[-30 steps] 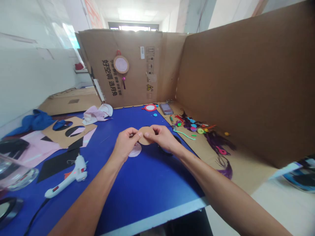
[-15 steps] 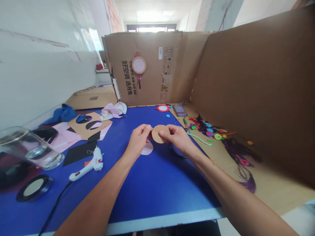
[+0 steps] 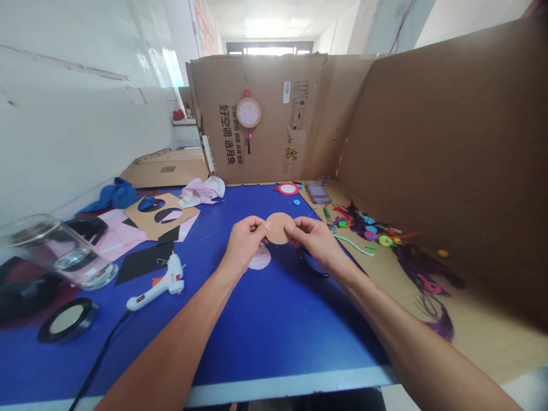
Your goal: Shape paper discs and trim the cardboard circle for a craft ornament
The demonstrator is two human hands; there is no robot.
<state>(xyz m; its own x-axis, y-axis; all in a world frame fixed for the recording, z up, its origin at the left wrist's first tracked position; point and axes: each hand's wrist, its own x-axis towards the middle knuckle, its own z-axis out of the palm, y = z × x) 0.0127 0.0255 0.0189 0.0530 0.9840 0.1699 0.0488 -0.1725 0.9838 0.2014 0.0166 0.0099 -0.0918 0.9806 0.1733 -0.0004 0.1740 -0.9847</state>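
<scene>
Lower left of frame, white glue gun on blue tabletop. Centre: left hand, partly over pale pink disc, pinches left edge of brown cardboard disc; right hand pinches its right edge. Farther right, dark purple threads.

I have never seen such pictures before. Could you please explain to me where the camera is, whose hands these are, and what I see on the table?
There is no machine here, only one person's two bare hands. The single camera is worn on that person's head and looks forward and down. The left hand and right hand hold a round cardboard disc between them, pinched at opposite edges. Nearer the camera, a pale pink disc lies on the blue table. Towards the left are a white glue gun and a cardboard sheet with round holes. Towards the right lie purple tassels. A round ornament hangs on the cardboard wall behind.
</scene>
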